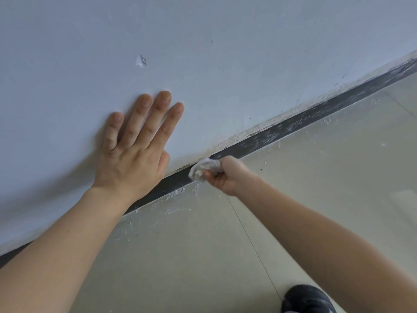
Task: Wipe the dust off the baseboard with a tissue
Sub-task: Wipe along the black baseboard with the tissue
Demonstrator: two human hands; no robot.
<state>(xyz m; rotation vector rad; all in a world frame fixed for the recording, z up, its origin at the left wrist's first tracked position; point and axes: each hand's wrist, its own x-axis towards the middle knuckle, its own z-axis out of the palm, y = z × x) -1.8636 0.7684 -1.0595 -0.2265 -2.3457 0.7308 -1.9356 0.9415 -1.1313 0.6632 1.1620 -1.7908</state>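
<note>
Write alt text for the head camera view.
A right hand presses a crumpled white tissue against a dusty dark baseboard. The left hand lies flat on the pale wall. A dark shoe shows at the bottom edge.

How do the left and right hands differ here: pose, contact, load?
1. Pose: the left hand lies flat with straight, spread fingers; the right hand is curled.
2. Load: the left hand holds nothing; the right hand grips a crumpled tissue.
3. Contact: the left hand rests on the wall; the right hand puts the tissue against the dark baseboard.
Shared: both are bare.
</note>
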